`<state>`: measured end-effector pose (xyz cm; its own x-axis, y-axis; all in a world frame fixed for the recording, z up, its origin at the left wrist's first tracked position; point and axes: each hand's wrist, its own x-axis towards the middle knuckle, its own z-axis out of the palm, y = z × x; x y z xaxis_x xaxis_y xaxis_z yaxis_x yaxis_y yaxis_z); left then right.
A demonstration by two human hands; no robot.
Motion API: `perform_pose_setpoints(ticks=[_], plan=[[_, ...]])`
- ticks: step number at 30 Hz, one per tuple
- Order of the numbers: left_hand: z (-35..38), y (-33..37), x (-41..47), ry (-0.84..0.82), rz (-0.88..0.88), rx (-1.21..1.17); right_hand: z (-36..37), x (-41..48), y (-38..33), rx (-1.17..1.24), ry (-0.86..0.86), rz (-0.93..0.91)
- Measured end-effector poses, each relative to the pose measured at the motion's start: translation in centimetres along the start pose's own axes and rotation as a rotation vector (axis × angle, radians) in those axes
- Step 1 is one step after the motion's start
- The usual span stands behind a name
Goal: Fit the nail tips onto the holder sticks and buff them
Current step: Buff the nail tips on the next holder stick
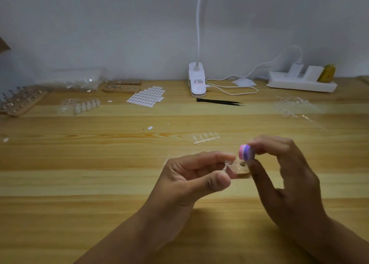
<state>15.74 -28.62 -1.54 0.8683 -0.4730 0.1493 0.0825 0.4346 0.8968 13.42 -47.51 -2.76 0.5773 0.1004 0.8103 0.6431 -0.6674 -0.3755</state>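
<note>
Grip of left hand (191, 175) clamped on holder stick (225, 168), tip blurred; right hand (279, 173) pinches pink-purple buffer block (245, 152) just above small wooden base (242, 172), near centre of surface (99, 183). Far left, wooden rack (22, 102) holds rows of sticks.

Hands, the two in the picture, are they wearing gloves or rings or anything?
No. The left hand and the right hand are bare: no gloves, no rings, and no watch or bracelet at the wrists. The forearms are bare too, right to the bottom edge of the picture, so no sleeves show.
</note>
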Motion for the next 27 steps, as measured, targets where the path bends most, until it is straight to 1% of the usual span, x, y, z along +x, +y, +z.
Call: perform_pose_setpoints(ticks=[1,5,7,9,11,15,17,21,24,27], plan=[[0.0,-0.1,0.1,0.004,-0.009,0.010,0.0,0.0,-0.2,0.017,0.002,-0.005],[-0.2,-0.5,0.4,0.058,-0.040,0.041,-0.2,-0.8,-1.3,0.144,-0.038,-0.123],[-0.3,-0.6,0.4,0.088,-0.044,0.063,-0.4,-0.6,-0.5,0.085,-0.053,-0.139],[-0.1,-0.8,0.3,0.112,-0.021,0.110,-0.5,-0.3,0.7,0.007,-0.038,-0.116],[0.0,-0.9,0.2,0.121,0.010,0.163,-0.5,0.0,1.1,-0.011,-0.022,-0.096],[0.1,-1.0,-0.1,0.095,0.056,0.270,-0.1,-0.5,0.5,-0.021,-0.113,-0.188],[0.1,-0.9,-0.2,0.102,0.065,0.283,-0.1,-0.4,0.7,-0.054,-0.125,-0.195],[-0.1,-1.0,-0.1,0.134,0.065,0.295,-0.4,0.3,1.1,-0.068,-0.049,-0.152],[0.1,-0.9,-0.1,0.114,0.064,0.299,-0.4,-0.3,0.3,-0.019,-0.094,-0.201],[0.1,-0.8,-0.1,0.122,0.059,0.283,-0.6,0.0,0.8,-0.078,-0.103,-0.203]])
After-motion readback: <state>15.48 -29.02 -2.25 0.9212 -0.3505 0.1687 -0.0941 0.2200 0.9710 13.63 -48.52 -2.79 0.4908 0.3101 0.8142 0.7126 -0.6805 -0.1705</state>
